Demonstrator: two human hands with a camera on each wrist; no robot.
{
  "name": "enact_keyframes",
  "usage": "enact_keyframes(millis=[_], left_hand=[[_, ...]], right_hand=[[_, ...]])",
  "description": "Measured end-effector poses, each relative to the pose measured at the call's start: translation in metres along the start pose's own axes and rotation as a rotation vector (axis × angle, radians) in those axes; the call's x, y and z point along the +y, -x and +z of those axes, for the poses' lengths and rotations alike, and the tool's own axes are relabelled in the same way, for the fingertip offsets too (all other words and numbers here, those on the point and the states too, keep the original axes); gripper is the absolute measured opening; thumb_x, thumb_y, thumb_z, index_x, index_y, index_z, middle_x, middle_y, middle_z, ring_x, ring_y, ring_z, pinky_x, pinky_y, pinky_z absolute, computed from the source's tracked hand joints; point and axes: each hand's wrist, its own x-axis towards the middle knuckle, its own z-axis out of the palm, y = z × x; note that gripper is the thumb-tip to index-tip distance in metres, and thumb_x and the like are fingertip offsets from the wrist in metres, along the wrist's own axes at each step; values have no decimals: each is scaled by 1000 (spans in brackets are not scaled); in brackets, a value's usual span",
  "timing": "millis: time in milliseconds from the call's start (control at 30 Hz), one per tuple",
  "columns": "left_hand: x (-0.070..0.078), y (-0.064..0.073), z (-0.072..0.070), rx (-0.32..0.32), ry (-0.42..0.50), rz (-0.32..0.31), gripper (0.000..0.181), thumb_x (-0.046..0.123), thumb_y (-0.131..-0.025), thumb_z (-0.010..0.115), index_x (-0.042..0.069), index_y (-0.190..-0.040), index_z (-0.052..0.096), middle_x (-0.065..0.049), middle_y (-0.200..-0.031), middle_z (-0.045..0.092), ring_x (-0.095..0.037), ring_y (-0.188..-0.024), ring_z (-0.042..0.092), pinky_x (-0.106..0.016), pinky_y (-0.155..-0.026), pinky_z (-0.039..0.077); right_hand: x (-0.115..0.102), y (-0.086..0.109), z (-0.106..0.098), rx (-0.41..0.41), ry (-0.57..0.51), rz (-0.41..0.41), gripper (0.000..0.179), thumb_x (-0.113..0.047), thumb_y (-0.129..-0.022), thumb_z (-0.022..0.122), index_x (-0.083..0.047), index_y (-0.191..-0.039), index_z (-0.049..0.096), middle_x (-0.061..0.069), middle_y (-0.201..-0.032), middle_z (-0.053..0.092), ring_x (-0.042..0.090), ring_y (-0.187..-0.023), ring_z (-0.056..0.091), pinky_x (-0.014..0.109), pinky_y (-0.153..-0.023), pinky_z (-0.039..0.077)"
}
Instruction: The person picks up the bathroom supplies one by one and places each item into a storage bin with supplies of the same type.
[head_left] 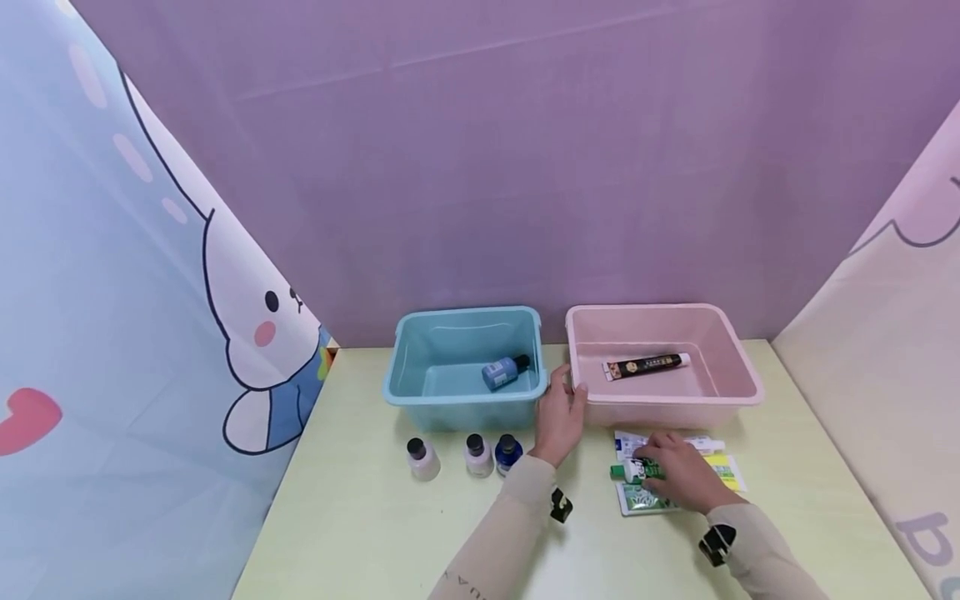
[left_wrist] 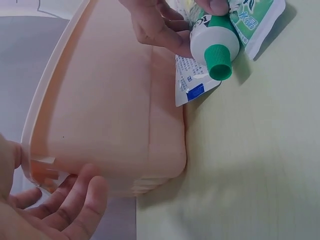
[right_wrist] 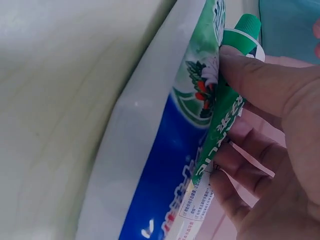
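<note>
At the near left corner of the pink bin [head_left: 667, 414], my left hand [head_left: 561, 417] holds the rim, thumb on one side and fingers on the other, as the left wrist view shows. My right hand [head_left: 682, 473] pinches a green-and-white toothpaste tube [head_left: 636, 472] with a green cap [left_wrist: 218, 62], between thumb and fingers. Around it lie a green-and-blue toothpaste tube [right_wrist: 175, 115], a white tube [head_left: 627, 444] and a tube with a yellow end [head_left: 727, 472]. Part of these tubes is hidden under the right hand. A black tube [head_left: 645, 367] lies inside the pink bin.
Left of the pink bin stands a blue bin [head_left: 472, 414] with a blue bottle [head_left: 499, 374] lying in it. In front stand two pale bottles with black caps [head_left: 423, 462] and a dark blue bottle [head_left: 507, 452]. A purple cloth wall [head_left: 480, 167] rises behind.
</note>
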Motion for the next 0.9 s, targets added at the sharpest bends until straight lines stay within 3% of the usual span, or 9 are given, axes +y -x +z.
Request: enact_keyframes(millis=[133,367,633,900], left_hand=[[-3,-1,1,6,18,13,51,37,-107,53,29,-155,39,-2,-113,68,-9,-89,62,-25,-69,52],[-5,0,3,1,63,32,49,40,-107,51,37,-155,39,0,-121,66,-11,-98,61,-27,-75,52],[-7,2,3,-12,145,36,50,40,-107,51,34,-155,41,2,-117,63,-9,-94,56,-27,-73,49],[-10,0,4,-38,265,-55,52,43,-105,53,35,-155,39,1,-116,61,-10,-91,59,-29,-74,53]], right_hand=[[0,-2,1,-9,25,-11,45,-27,-77,87,-13,-118,74,0,-106,62,22,-103,55,53,-96,49],[-1,-1,0,4,59,-51,43,-27,-77,87,-11,-115,74,10,-118,69,33,-113,61,60,-102,47],[-2,2,-2,-5,63,-53,46,-27,-78,86,-7,-117,74,11,-114,74,34,-106,68,55,-94,54],[-2,-1,-6,10,36,-39,42,-21,-74,89,-11,-110,72,6,-111,74,27,-102,70,50,-92,56]])
